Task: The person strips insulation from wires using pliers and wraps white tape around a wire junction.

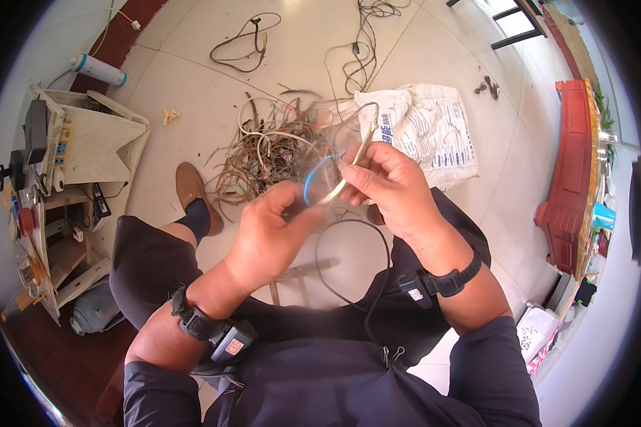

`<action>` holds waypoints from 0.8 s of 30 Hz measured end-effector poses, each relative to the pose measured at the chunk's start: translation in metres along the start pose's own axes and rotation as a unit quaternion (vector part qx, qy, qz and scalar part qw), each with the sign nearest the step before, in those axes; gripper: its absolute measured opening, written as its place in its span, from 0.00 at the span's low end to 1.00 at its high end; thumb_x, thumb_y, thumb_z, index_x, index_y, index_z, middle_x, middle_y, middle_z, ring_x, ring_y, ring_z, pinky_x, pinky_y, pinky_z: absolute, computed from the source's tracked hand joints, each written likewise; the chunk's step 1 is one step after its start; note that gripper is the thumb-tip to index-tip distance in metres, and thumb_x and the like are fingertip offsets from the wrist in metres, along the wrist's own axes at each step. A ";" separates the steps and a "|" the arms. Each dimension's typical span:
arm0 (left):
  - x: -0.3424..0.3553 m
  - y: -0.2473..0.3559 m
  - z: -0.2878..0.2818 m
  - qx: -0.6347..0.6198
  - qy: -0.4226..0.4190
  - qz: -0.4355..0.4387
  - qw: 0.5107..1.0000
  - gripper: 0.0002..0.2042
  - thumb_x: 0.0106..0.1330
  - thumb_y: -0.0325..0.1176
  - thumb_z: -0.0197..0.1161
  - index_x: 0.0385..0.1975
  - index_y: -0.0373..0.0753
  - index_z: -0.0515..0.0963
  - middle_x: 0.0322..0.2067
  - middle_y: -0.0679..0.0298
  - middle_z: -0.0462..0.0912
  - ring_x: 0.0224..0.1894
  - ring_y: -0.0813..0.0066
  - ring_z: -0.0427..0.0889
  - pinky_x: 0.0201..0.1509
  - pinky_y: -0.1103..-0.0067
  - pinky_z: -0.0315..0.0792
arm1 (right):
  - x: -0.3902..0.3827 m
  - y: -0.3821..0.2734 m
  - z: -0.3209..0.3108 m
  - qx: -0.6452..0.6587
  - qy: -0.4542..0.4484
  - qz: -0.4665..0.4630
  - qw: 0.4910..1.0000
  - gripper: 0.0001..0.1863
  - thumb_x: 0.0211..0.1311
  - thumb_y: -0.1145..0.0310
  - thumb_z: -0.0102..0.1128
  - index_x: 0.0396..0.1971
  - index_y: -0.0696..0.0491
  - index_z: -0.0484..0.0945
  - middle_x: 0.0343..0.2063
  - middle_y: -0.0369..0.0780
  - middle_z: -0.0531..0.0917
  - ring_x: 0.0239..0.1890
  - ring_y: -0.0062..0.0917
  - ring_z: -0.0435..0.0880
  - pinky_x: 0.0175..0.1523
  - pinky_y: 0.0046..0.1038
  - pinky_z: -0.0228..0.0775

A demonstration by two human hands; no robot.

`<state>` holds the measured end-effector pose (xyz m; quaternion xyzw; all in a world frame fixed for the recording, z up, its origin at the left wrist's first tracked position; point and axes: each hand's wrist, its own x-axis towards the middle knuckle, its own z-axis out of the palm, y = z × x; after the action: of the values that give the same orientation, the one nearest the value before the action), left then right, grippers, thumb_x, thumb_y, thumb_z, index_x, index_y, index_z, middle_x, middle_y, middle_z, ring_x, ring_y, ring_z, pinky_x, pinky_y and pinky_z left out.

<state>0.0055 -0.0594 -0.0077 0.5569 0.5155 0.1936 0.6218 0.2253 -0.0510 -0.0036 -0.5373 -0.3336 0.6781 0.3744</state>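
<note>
A whitish, dirt-stained electrical cable point(340, 186) runs between my two hands, in front of my knees. A blue wire point(308, 183) loops off beside it. My right hand point(386, 186) grips the cable between thumb and fingers, and its upper length sticks up past the knuckles, bending over at the top. My left hand point(276, 222) is closed at the cable's lower part, its fingertips smeared by motion. Beyond the hands, a tangled heap of old wires point(263, 160) lies on the floor, brown, grey and white.
A white woven sack point(445, 135) lies right of the heap. Loose black cords point(363, 57) and a looped brown cord point(246, 60) lie farther off. An open wooden cabinet point(96, 142) stands at left, a red wooden piece of furniture point(570, 178) at right. A black cord point(319, 260) hangs by my lap.
</note>
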 end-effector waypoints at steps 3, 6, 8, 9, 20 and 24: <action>0.001 -0.004 0.002 0.014 0.025 0.030 0.999 0.09 0.69 0.28 0.66 0.45 0.34 0.80 0.33 0.71 0.83 0.35 0.87 0.78 0.40 0.85 0.73 | 0.000 -0.002 0.003 0.053 0.027 0.007 0.998 0.14 0.64 0.73 0.66 0.48 0.59 0.77 0.37 0.37 0.83 0.35 0.21 0.85 0.39 0.22 0.77; 0.000 -0.002 0.001 -0.010 0.019 -0.002 1.000 0.09 0.69 0.28 0.65 0.46 0.34 0.79 0.33 0.71 0.83 0.36 0.87 0.78 0.41 0.86 0.73 | 0.000 -0.004 0.005 0.062 0.030 0.007 0.998 0.16 0.65 0.73 0.66 0.50 0.61 0.76 0.37 0.39 0.84 0.36 0.22 0.86 0.41 0.22 0.78; 0.001 -0.007 0.003 -0.047 0.010 -0.014 0.999 0.09 0.70 0.28 0.65 0.46 0.33 0.78 0.34 0.70 0.83 0.37 0.87 0.78 0.42 0.86 0.73 | 0.000 -0.004 0.004 0.069 0.023 0.004 0.997 0.17 0.65 0.73 0.65 0.51 0.61 0.75 0.37 0.39 0.84 0.36 0.22 0.86 0.42 0.22 0.78; 0.001 -0.009 0.003 -0.083 0.002 -0.028 0.996 0.09 0.70 0.28 0.64 0.47 0.33 0.77 0.34 0.69 0.83 0.37 0.86 0.78 0.43 0.86 0.73 | 0.000 -0.004 0.004 0.077 0.016 0.003 0.997 0.18 0.65 0.73 0.65 0.53 0.62 0.75 0.38 0.40 0.85 0.36 0.22 0.86 0.42 0.22 0.78; 0.001 -0.010 0.004 -0.189 -0.029 -0.070 0.979 0.08 0.71 0.27 0.63 0.46 0.34 0.77 0.35 0.67 0.83 0.39 0.83 0.80 0.47 0.83 0.74 | 0.000 -0.005 0.002 0.104 -0.036 0.000 0.994 0.21 0.65 0.74 0.65 0.56 0.62 0.74 0.38 0.42 0.85 0.40 0.23 0.85 0.45 0.23 0.78; 0.001 -0.012 0.005 -0.222 -0.034 -0.070 0.972 0.07 0.71 0.26 0.62 0.46 0.35 0.77 0.36 0.66 0.83 0.40 0.81 0.80 0.48 0.82 0.75 | -0.001 -0.006 0.003 0.086 -0.039 0.004 0.996 0.23 0.65 0.74 0.64 0.59 0.63 0.72 0.39 0.42 0.85 0.41 0.23 0.85 0.46 0.23 0.77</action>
<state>0.0063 -0.0646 -0.0201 0.3739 0.4761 0.2403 0.7588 0.2234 -0.0487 0.0029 -0.4776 -0.2862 0.7260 0.4035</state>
